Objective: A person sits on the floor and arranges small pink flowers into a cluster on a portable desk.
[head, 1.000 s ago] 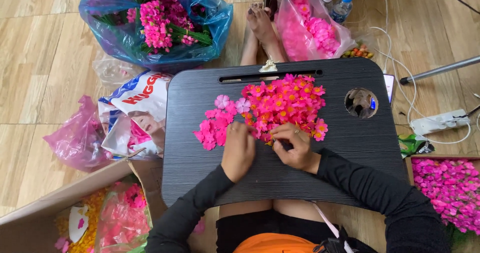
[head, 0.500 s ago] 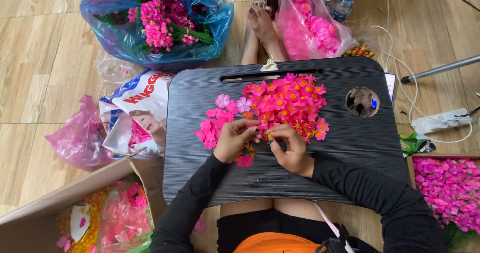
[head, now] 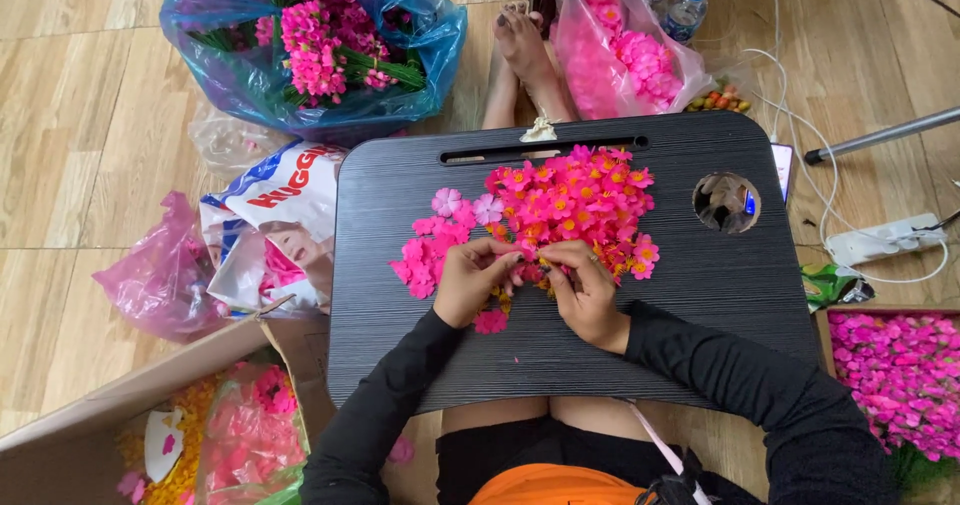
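A small pink flower sits between the two hands at the near edge of the flower pile, on the black lap tray. The left hand and the right hand meet over it, fingers curled inward and fingertips pinched close on the bloom; how much of it each hand actually holds is hidden by the fingers. The pile is bright pink with yellow centres and spreads across the middle of the tray, reaching up toward the long slot at its far edge. To the left of the pile lie paler pink petals, and one loose pink flower rests just below the left hand. A round hole is cut in the right part of the tray. Beyond the tray, bare feet stretch out on the wooden floor. A blue bag of pink flowers on green stems lies at far left, a pink bag of blooms at far right, with two bottles beside it. A cardboard box stands at near left, a tray of pink flowers at near right, and a white power strip near it.
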